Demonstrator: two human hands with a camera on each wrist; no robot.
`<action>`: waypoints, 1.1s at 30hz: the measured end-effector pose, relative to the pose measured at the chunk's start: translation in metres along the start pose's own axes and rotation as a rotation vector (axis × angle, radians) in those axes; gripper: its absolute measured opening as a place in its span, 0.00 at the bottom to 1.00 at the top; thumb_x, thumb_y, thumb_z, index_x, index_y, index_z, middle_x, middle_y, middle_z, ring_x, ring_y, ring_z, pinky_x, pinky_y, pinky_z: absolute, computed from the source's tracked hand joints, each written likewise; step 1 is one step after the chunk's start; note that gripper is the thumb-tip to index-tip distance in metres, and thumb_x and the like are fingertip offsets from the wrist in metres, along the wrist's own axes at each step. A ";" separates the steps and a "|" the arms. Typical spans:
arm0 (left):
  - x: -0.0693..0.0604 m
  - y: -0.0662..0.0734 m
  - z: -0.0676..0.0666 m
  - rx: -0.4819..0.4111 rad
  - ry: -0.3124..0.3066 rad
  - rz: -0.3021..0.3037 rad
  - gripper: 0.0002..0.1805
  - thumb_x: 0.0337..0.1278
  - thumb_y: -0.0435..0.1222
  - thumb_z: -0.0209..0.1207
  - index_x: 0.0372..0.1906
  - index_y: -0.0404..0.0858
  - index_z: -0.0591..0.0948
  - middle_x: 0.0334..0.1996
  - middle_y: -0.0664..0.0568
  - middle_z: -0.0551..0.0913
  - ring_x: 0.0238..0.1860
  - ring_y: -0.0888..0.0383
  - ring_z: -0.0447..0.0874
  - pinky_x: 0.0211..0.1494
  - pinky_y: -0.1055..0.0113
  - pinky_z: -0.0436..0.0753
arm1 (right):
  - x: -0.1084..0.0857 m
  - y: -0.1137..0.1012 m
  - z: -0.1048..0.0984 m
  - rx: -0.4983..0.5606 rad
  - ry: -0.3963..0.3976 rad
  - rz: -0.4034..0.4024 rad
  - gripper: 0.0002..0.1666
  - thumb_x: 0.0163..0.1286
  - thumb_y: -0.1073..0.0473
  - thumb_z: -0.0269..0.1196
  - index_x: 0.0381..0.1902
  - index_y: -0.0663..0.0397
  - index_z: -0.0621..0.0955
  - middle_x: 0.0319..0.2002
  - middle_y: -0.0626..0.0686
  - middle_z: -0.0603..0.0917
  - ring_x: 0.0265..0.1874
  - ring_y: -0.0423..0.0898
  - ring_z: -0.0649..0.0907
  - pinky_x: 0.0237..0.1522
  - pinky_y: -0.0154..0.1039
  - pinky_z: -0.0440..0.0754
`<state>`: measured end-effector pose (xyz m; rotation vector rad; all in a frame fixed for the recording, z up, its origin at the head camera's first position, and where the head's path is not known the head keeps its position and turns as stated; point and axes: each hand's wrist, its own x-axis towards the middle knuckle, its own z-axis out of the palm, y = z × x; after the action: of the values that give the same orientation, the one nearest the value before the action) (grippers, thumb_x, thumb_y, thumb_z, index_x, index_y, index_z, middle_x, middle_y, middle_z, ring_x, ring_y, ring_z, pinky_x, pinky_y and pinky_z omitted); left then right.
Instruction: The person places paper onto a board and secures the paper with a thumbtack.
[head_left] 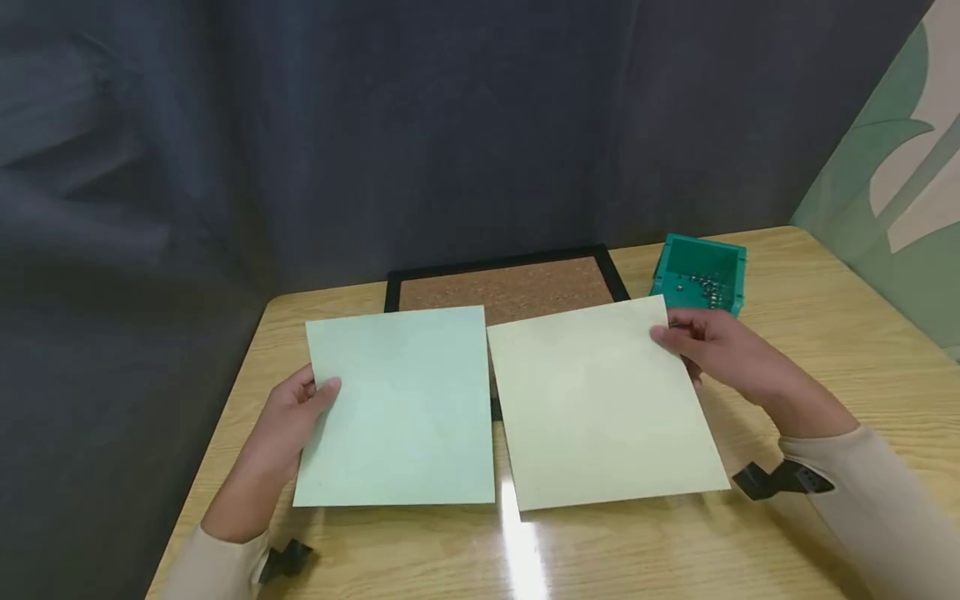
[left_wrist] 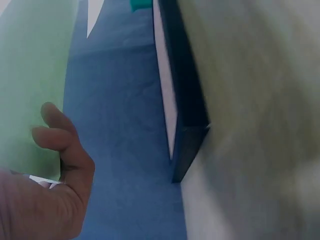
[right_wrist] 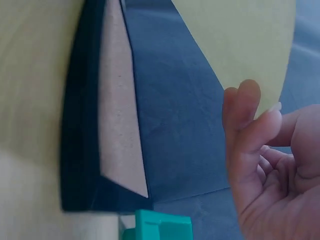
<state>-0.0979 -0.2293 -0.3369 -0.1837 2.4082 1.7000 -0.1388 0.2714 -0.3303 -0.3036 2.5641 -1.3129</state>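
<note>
Soft, fairly even light fell on the green sheet (head_left: 397,408) and the yellow sheet (head_left: 607,408) in the head view, while the dark curtain (head_left: 435,142) behind stayed dim. A white streak of glare burned out part of the surface (head_left: 862,350) at the bottom edge, and a diffuse shadow lay beside the right sleeve (head_left: 877,508). Both wrist views were hazier and low in contrast, turning the curtain bluer; there the surface blurred and the black frame (right_wrist: 82,125) had soft edges.
</note>
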 end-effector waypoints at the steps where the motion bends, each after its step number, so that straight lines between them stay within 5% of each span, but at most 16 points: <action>1: 0.001 0.002 -0.001 -0.005 0.003 0.013 0.26 0.77 0.45 0.48 0.70 0.35 0.65 0.39 0.62 0.80 0.38 0.65 0.83 0.42 0.66 0.84 | 0.003 0.000 0.000 0.000 0.009 -0.004 0.21 0.79 0.45 0.51 0.40 0.58 0.74 0.21 0.50 0.75 0.21 0.51 0.77 0.30 0.40 0.76; 5: 0.004 0.009 -0.001 -0.007 -0.001 0.055 0.26 0.77 0.44 0.48 0.70 0.34 0.65 0.39 0.63 0.81 0.37 0.64 0.85 0.41 0.66 0.85 | 0.014 0.000 0.002 0.031 0.013 -0.013 0.22 0.79 0.45 0.51 0.37 0.60 0.72 0.19 0.49 0.71 0.20 0.51 0.76 0.31 0.40 0.75; 12: 0.016 0.021 0.012 -0.028 -0.010 0.069 0.25 0.77 0.41 0.48 0.71 0.35 0.66 0.41 0.61 0.82 0.39 0.64 0.84 0.43 0.66 0.84 | 0.026 -0.008 0.009 0.074 -0.001 0.025 0.21 0.80 0.47 0.50 0.53 0.58 0.75 0.20 0.48 0.74 0.19 0.51 0.76 0.33 0.40 0.76; 20: 0.027 0.036 0.038 -0.053 -0.013 0.070 0.23 0.77 0.40 0.49 0.70 0.37 0.68 0.52 0.43 0.81 0.40 0.63 0.84 0.44 0.68 0.82 | 0.036 -0.021 0.023 0.134 0.014 0.019 0.22 0.79 0.46 0.51 0.54 0.58 0.76 0.24 0.50 0.79 0.19 0.54 0.77 0.29 0.45 0.80; 24: 0.032 0.037 0.053 -0.078 -0.028 0.075 0.22 0.76 0.38 0.49 0.69 0.37 0.70 0.49 0.44 0.83 0.39 0.62 0.84 0.43 0.67 0.82 | 0.037 -0.024 0.031 0.166 0.001 0.024 0.21 0.79 0.46 0.51 0.51 0.59 0.76 0.24 0.51 0.79 0.17 0.53 0.77 0.27 0.45 0.80; 33: 0.033 0.038 0.074 -0.097 0.000 0.049 0.18 0.78 0.40 0.47 0.62 0.34 0.73 0.39 0.51 0.78 0.43 0.58 0.76 0.51 0.67 0.74 | 0.039 -0.028 0.043 0.293 -0.016 0.062 0.22 0.80 0.47 0.51 0.61 0.54 0.73 0.38 0.48 0.85 0.23 0.46 0.80 0.29 0.39 0.81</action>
<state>-0.1316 -0.1463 -0.3331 -0.1391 2.3510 1.8392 -0.1605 0.2113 -0.3366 -0.1768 2.3046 -1.6269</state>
